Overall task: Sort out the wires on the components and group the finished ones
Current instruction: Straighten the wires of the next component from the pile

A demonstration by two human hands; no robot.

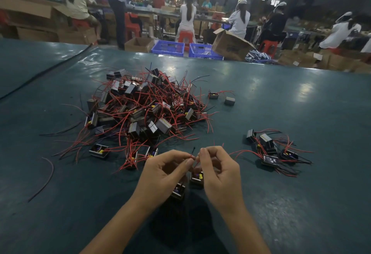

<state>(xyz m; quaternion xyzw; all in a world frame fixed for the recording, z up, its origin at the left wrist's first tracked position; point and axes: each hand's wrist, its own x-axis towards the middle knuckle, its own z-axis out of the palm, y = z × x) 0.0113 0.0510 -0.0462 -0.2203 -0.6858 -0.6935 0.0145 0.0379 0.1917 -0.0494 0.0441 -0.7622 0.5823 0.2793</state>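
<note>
Left hand [162,171] and right hand [218,175] low centre. Fingers [186,162] of both pinch red wire [192,157] between them. Component [197,177] on counter [301,203] just under hands. From hands: tangled pile [144,107] at 11 o'clock, small group [273,149] at 3 o'clock, well apart from pile.

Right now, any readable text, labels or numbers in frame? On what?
Nothing can be read.
Tipped cardboard box: dark print on its side, too blurred to read.
Components in the pile and the small group: no readable markings, too small.
</note>
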